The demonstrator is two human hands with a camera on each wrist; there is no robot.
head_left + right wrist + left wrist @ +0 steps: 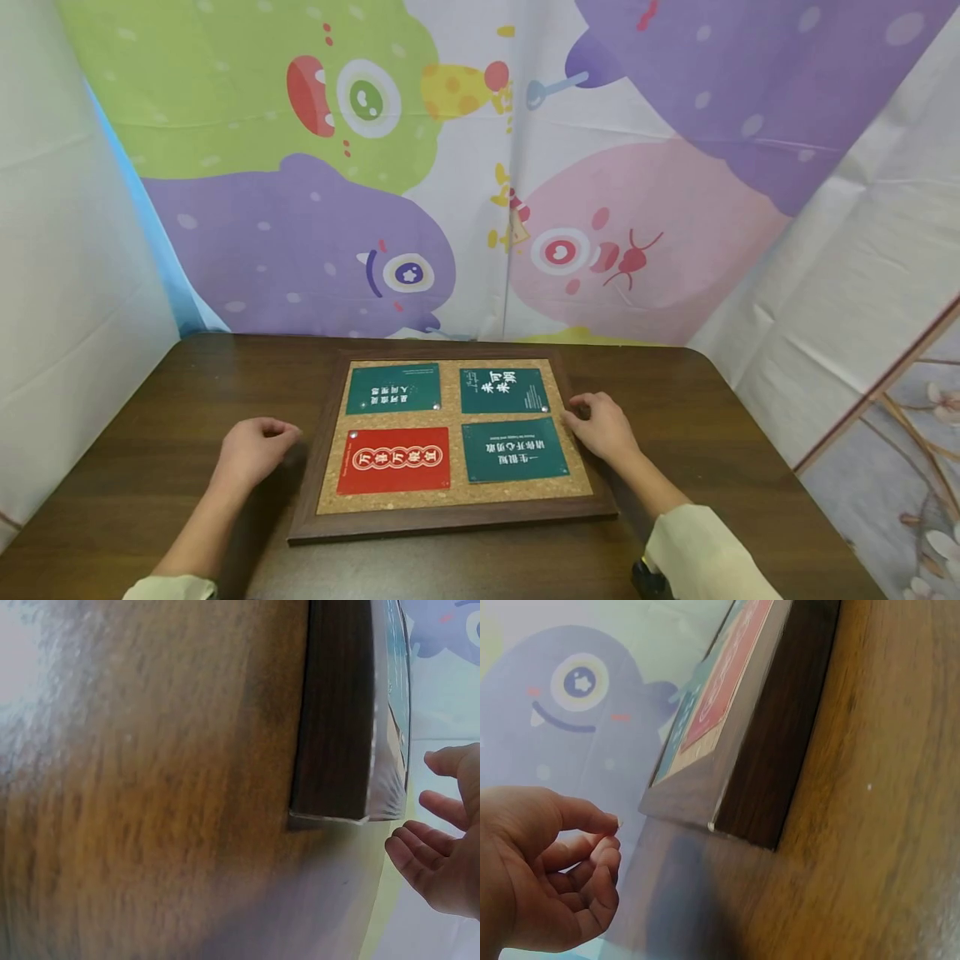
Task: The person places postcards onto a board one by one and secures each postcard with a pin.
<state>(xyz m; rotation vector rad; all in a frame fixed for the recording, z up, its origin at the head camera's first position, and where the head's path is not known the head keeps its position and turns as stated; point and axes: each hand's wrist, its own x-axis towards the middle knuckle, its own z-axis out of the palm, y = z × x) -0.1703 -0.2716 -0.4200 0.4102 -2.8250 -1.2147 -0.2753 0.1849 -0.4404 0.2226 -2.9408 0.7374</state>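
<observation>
A cork board (456,421) in a dark brown wooden frame (450,518) lies on the table. Three green cards with white writing are on it: one at the upper left (393,389), one at the upper right (504,390) and one at the lower right (516,450). At the lower left is a red card (393,460). Small pins show at some card corners. To the left of the frame, my left hand (255,454) hovers with loosely curled fingers and nothing visible in them. My right hand (606,429) is at the frame's right edge, fingers relaxed, holding nothing visible.
The brown table (187,392) extends on both sides of the board. A cloth backdrop (480,167) with cartoon monsters hangs behind the table's far edge. White cloth (67,275) hangs at the left, and a flowered panel (911,450) stands at the right.
</observation>
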